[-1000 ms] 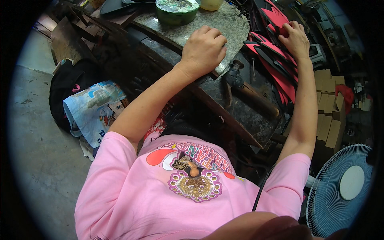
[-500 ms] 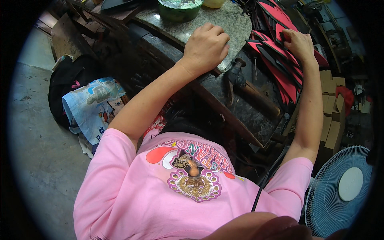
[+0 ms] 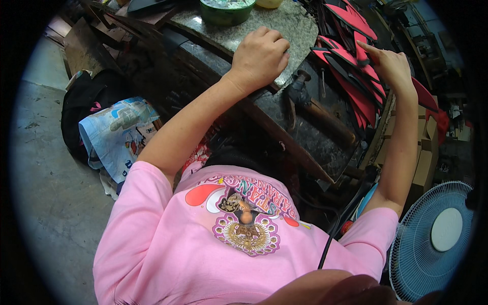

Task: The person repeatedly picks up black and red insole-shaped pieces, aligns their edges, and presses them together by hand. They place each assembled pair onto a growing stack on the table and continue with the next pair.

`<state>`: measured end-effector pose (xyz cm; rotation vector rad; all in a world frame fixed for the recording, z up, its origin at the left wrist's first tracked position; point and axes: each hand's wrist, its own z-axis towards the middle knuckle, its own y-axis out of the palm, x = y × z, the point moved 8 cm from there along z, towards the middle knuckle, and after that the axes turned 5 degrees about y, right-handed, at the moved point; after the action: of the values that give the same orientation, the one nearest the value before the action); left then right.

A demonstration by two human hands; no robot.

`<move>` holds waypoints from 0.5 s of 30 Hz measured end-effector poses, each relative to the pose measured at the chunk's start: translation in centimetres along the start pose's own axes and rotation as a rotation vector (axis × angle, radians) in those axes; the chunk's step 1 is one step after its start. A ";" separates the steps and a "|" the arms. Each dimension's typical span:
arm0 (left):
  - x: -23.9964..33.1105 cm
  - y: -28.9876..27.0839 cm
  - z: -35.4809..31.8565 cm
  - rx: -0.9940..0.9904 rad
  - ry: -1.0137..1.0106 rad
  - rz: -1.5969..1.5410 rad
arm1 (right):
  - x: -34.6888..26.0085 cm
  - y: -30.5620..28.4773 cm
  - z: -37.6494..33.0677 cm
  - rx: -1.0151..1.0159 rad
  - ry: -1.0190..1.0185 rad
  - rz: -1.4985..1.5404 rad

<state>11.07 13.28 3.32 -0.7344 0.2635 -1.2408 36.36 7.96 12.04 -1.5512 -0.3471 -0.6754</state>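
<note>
My left hand (image 3: 261, 57) is closed in a fist at the near edge of a speckled stone slab (image 3: 300, 30); what it holds, if anything, is hidden. My right hand (image 3: 391, 68) is over a pile of flat, pointed red-and-black pieces (image 3: 356, 96), its index finger stretched toward the pile. A similar red-and-black piece (image 3: 425, 95) juts out beyond that wrist and appears gripped by the other fingers, which are largely hidden. Between the hands, a hammer (image 3: 325, 122) with a thick wooden handle lies on the dark worktop (image 3: 284, 137).
A green bowl (image 3: 227, 14) with pale contents stands on the slab, beside a yellow container (image 3: 268, 3). Cardboard boxes (image 3: 424, 157) and a fan (image 3: 432, 244) are at the right. On the left, a light-blue printed bag (image 3: 119, 129) hangs beside a black bag (image 3: 91, 96).
My right hand has shifted right and slightly down, its index finger now extended. The red-and-black piece beyond its wrist has moved right with it. My left hand has barely moved.
</note>
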 end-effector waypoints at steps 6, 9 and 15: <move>0.1 -1.3 0.3 0.148 0.021 -0.113 | -5.5 -8.6 -6.0 0.540 -0.215 0.356; 0.5 -3.2 0.0 0.266 0.054 -0.195 | -8.6 -10.9 -9.6 0.613 -0.283 0.479; 2.2 -3.2 -1.9 0.088 -0.107 -0.603 | -14.4 -10.4 -12.9 0.546 -0.404 0.720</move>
<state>8.32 10.12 4.32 -0.8305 -0.1148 -1.7609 16.35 -1.02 11.36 -1.1503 -0.2178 0.2871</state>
